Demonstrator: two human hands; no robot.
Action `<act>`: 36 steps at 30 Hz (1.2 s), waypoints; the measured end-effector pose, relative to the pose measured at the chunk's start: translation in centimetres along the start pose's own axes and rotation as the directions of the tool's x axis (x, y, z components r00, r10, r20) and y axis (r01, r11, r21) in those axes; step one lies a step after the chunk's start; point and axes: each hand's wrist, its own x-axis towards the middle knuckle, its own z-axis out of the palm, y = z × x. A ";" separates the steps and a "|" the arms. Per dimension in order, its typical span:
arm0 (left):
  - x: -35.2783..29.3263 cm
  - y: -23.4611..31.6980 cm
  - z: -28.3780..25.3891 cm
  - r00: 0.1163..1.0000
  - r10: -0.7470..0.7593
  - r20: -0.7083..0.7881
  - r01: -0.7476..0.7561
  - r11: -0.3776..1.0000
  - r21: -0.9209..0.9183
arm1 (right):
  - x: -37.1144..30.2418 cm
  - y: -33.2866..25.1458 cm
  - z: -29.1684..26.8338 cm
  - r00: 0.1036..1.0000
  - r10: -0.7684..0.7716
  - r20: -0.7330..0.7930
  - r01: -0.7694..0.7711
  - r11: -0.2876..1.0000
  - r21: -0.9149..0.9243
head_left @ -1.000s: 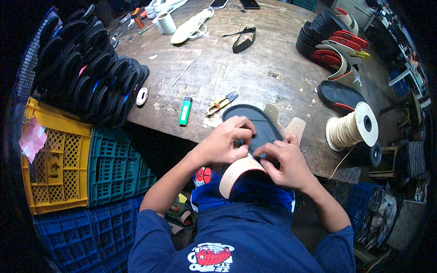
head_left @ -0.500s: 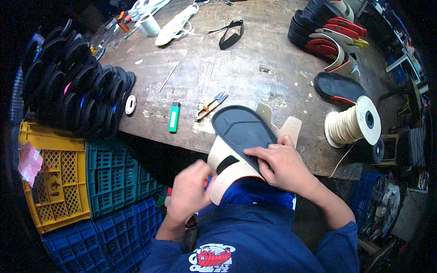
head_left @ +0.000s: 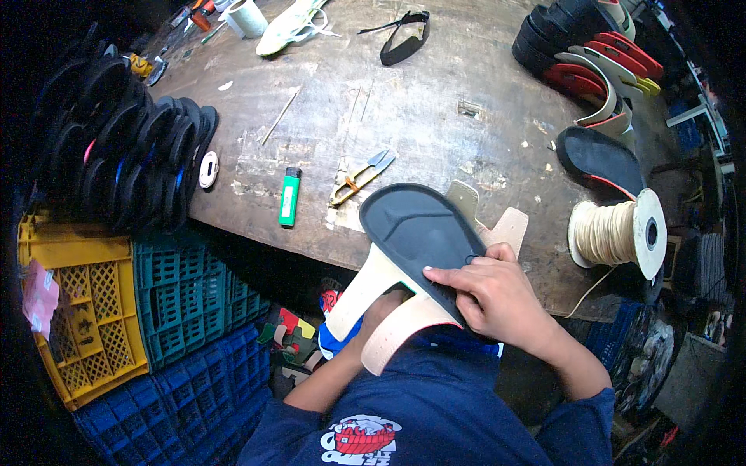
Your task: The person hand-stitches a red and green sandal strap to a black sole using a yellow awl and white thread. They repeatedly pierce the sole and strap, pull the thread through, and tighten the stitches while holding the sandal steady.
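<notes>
Black moulded sole (head_left: 416, 225) with pale flat straps (head_left: 353, 295), across the near edge of the scuffed wooden surface (head_left: 420, 109); right hand (head_left: 501, 293), fingers holding its rim; left hand (head_left: 378, 309) behind straps, finger state indiscernible. Open room beyond snips (head_left: 362, 178).

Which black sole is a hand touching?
The sole ahead of the person, with pale straps spreading from both sides: the right hand rests on it. No hand touches the lone sole behind the cream spool, the left stack or the upper-right stack.
</notes>
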 end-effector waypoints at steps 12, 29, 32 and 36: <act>-1.3 2.2 -3.7 0.978 -0.107 0.181 0.028 0.920 0.391 | 0.6 -1.1 0.6 0.983 0.155 -0.100 -0.159 0.987 -0.031; -4.4 5.1 -2.4 0.995 -0.091 0.036 0.084 0.984 0.154 | 1.0 -1.7 1.3 0.967 0.189 -0.168 -0.214 0.966 -0.147; -4.9 4.7 -1.8 0.861 -0.217 0.459 0.504 0.256 -0.825 | 1.0 -1.7 1.4 0.966 0.156 -0.206 -0.191 0.968 -0.161; -5.6 4.3 0.2 0.831 0.299 0.469 0.552 -0.553 -0.624 | 0.9 -1.6 1.4 0.967 0.140 -0.211 -0.179 0.967 -0.179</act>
